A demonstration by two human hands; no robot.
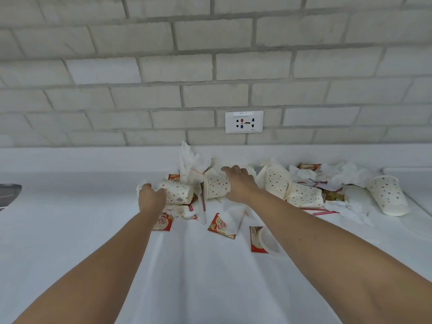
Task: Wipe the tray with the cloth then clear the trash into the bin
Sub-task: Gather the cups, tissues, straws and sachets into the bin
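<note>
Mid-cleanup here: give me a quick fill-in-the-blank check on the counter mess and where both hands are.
1. The left hand holds a dotted cup lying on its ___.
2. The right hand curls over a second ___, beside the first.
3. The socket is mounted on a ___ wall.
4. The red sachet reads Coffee ___.
Missing words: side; cup; brick; mate.

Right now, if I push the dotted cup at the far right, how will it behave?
The cup lies on its side and tapers, so it would probably roll in a curve. It looks like thin paper: likely light and easy to crush. The tissues beside it may stop it.
</note>
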